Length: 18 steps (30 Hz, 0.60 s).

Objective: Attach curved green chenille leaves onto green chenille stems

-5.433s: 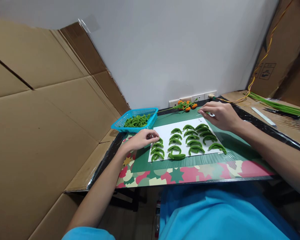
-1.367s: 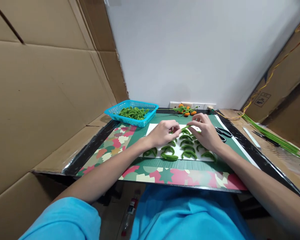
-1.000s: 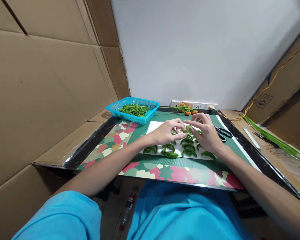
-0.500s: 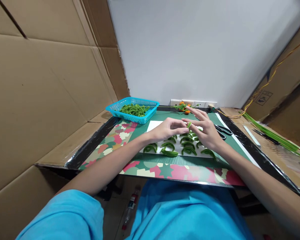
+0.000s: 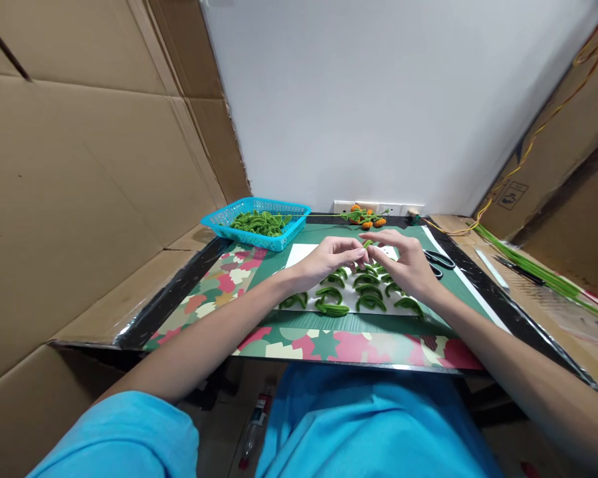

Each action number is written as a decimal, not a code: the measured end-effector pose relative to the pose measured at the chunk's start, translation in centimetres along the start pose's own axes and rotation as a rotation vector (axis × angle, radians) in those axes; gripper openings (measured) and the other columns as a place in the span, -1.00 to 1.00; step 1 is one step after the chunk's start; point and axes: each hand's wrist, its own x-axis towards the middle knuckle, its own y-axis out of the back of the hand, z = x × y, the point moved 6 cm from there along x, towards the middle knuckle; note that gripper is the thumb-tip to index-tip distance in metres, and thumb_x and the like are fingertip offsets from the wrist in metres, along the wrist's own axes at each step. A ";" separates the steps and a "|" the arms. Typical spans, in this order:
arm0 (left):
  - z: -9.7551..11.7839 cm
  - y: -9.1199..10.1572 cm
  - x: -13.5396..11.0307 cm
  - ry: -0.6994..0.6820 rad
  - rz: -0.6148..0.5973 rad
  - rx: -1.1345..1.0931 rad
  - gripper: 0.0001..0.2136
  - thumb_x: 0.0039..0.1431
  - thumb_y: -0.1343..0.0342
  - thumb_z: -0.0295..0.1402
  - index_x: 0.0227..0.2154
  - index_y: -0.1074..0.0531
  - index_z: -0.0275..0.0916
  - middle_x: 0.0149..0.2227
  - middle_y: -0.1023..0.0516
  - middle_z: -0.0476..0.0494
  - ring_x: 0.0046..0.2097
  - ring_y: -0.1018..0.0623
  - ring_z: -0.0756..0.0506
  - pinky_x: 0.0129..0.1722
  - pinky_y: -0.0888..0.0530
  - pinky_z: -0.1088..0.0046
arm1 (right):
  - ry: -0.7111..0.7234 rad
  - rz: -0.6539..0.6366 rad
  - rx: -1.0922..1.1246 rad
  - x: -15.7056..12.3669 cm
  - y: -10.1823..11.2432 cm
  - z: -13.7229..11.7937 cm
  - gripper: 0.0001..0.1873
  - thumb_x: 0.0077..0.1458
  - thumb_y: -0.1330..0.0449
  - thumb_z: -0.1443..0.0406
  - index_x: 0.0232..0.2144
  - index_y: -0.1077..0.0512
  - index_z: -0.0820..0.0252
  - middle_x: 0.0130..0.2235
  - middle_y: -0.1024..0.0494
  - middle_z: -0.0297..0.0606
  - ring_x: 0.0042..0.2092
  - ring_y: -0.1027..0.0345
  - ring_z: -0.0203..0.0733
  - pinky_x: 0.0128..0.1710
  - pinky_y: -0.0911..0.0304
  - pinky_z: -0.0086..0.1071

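My left hand (image 5: 323, 257) and my right hand (image 5: 403, 260) meet above a white sheet (image 5: 299, 252) on the green mat. Both pinch one small green pipe-cleaner piece (image 5: 367, 243) between their fingertips. Under the hands, several bent green pipe-cleaner loops (image 5: 333, 308) lie in rows on the sheet; some are hidden by my hands.
A blue basket (image 5: 229, 216) of green loops stands at the back left. Orange and green pipe-cleaner flowers (image 5: 365, 216) lie by the wall sockets. Black scissors (image 5: 438, 260) rest right of the sheet. Long green stems (image 5: 528, 265) lie on the right. Cardboard walls both sides.
My left hand came from the sheet's left edge and my right from its far side to meet over the rows. Since then they have been working one green piece between the fingertips.
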 end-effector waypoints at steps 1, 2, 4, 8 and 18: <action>0.0 0.0 0.0 0.006 -0.004 0.009 -0.71 0.28 -0.30 -0.13 -0.30 -0.60 -0.30 -0.27 -0.59 -0.14 -0.22 -0.53 -0.03 -0.14 -0.43 0.38 | 0.023 0.024 0.008 0.0 0.2 -0.1 -0.74 0.31 -0.25 0.14 -0.07 -0.68 0.02 -0.12 -0.72 -0.17 -0.10 -0.53 -0.03 -0.02 -0.42 -0.10; 0.0 0.0 -0.1 0.015 -0.009 0.019 -0.72 0.27 -0.31 -0.13 -0.30 -0.60 -0.30 -0.28 -0.59 -0.13 -0.23 -0.53 -0.02 -0.16 -0.42 0.39 | 0.042 0.043 0.019 0.0 0.4 -0.2 -0.76 0.29 -0.27 0.15 -0.11 -0.69 0.03 -0.19 -0.72 -0.19 -0.16 -0.52 -0.06 -0.08 -0.42 -0.13; 0.1 0.0 -0.2 0.042 -0.012 0.037 -0.74 0.26 -0.31 -0.15 -0.29 -0.62 -0.29 -0.28 -0.60 -0.14 -0.25 -0.52 -0.02 -0.17 -0.42 0.39 | 0.037 0.054 0.066 0.0 0.6 -0.1 -0.80 0.25 -0.31 0.16 -0.19 -0.70 0.07 -0.29 -0.70 -0.22 -0.25 -0.51 -0.10 -0.17 -0.43 -0.18; -0.1 0.0 -0.2 0.097 -0.008 -0.003 -0.75 0.23 -0.31 -0.18 -0.33 -0.65 -0.30 -0.28 -0.63 -0.19 -0.23 -0.53 -0.05 -0.14 -0.44 0.36 | -0.124 -0.018 0.290 0.2 0.2 1.0 -0.78 0.15 -0.41 0.12 -0.27 -0.69 0.14 -0.30 -0.71 -0.21 -0.29 -0.57 -0.11 -0.28 -0.48 -0.26; -0.5 0.0 -0.3 0.189 0.001 -0.324 -0.78 0.21 -0.21 -0.31 -0.50 -0.45 -0.30 -0.42 -0.48 -0.12 -0.31 -0.51 -0.04 -0.27 -0.40 0.40 | -0.130 -0.133 0.461 0.1 -0.5 1.1 -0.67 0.11 -0.47 0.10 -0.12 -0.67 0.12 -0.24 -0.71 -0.19 -0.23 -0.61 -0.12 -0.23 -0.56 -0.25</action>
